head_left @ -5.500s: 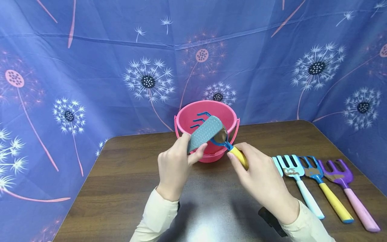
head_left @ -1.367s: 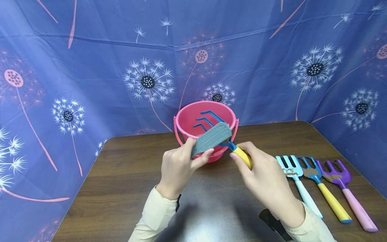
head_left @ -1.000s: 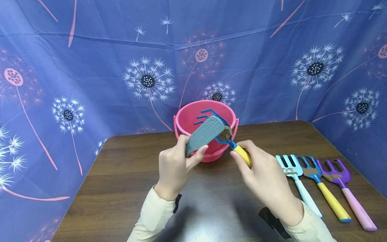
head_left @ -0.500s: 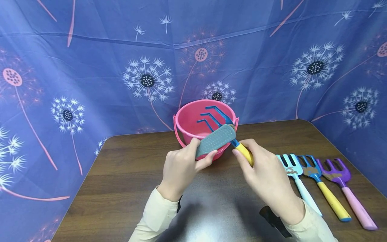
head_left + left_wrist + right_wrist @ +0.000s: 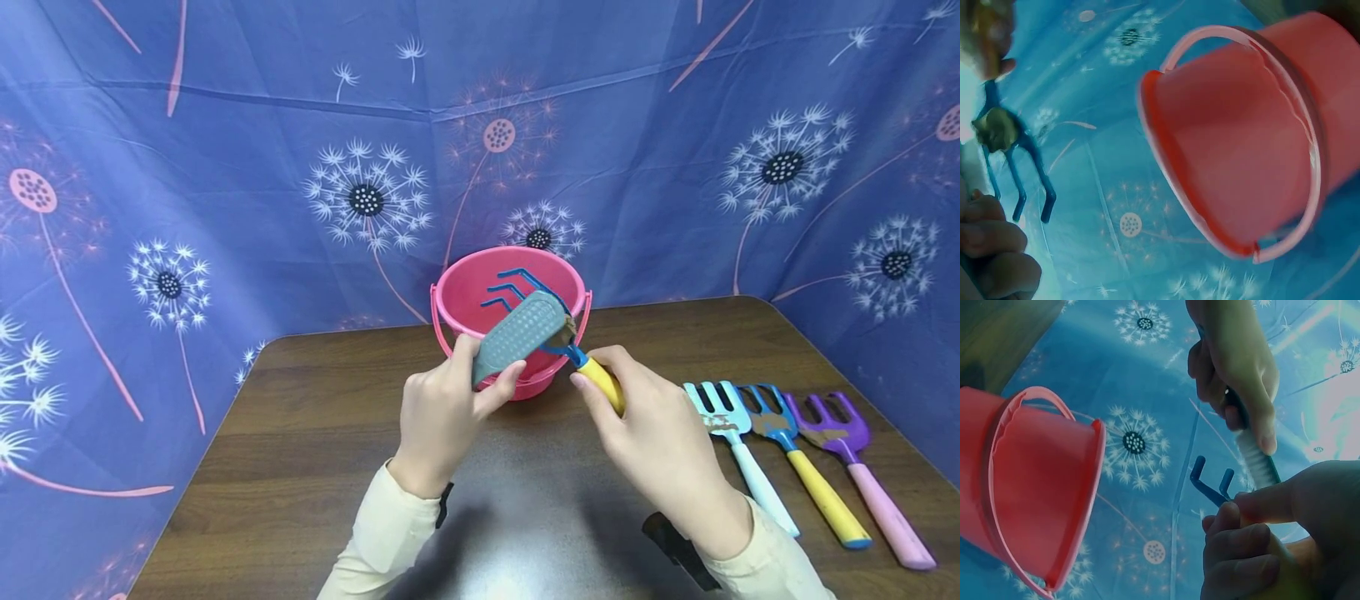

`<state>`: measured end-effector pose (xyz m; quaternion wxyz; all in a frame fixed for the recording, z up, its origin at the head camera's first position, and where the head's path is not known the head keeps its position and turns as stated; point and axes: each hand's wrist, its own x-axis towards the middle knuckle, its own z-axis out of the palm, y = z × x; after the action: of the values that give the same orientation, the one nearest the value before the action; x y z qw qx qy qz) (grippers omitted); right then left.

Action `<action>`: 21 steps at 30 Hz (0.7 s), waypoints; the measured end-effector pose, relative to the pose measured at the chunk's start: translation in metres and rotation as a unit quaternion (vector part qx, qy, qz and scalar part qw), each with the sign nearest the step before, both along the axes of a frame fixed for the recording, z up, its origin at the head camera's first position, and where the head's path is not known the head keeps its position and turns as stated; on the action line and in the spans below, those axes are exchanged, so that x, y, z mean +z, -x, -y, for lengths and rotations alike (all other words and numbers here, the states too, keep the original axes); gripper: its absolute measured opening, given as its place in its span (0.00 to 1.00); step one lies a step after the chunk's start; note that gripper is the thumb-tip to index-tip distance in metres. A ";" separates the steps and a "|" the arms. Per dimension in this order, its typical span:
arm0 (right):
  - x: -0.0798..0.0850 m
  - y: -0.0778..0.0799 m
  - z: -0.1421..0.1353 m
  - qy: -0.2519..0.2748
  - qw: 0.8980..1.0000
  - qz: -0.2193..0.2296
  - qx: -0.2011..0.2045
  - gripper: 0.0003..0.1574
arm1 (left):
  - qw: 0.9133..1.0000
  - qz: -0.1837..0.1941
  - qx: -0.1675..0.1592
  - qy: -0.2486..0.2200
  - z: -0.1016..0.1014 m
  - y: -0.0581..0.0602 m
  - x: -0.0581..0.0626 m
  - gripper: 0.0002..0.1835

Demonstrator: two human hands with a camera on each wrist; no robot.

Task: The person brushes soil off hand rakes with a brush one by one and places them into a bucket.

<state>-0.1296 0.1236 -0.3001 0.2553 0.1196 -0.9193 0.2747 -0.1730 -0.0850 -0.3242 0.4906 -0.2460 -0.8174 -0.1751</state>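
Observation:
My left hand [image 5: 438, 408] grips a grey-green scrub brush [image 5: 521, 333] by one end; its pale bristles [image 5: 1257, 459] face the rake in the right wrist view. My right hand [image 5: 663, 437] holds a small hand rake by its yellow handle [image 5: 602, 385]. The rake's bent blue tines [image 5: 1032, 156] point away from me, and brown mud [image 5: 996, 129] clings to its head. In the head view the brush covers part of that head. Both tools are held up over the mouth of a pink bucket [image 5: 468, 275], whose inside bottom is hidden.
To the right on the wooden table [image 5: 300, 467] lie a light-blue garden fork [image 5: 761, 487], a blue fork with a yellow handle [image 5: 828, 500] and a purple fork with a pink handle [image 5: 892, 517]. Brown dirt marks their heads. A blue dandelion cloth [image 5: 262, 208] hangs behind.
The brush has gone back and forth along the rake's head; since half a second ago it has shifted up and left, baring some mud. The right hand has barely moved.

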 end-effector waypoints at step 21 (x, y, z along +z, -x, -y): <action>0.000 0.007 -0.005 0.008 1.000 0.005 -0.016 0.15 | 1.000 0.023 -0.009 0.012 -0.005 0.000 -0.006 0.24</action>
<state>-0.1369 0.1283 -0.3001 0.2562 0.1015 -0.9200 0.2787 -0.1733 -0.0798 -0.3300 0.4668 -0.2550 -0.8284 -0.1753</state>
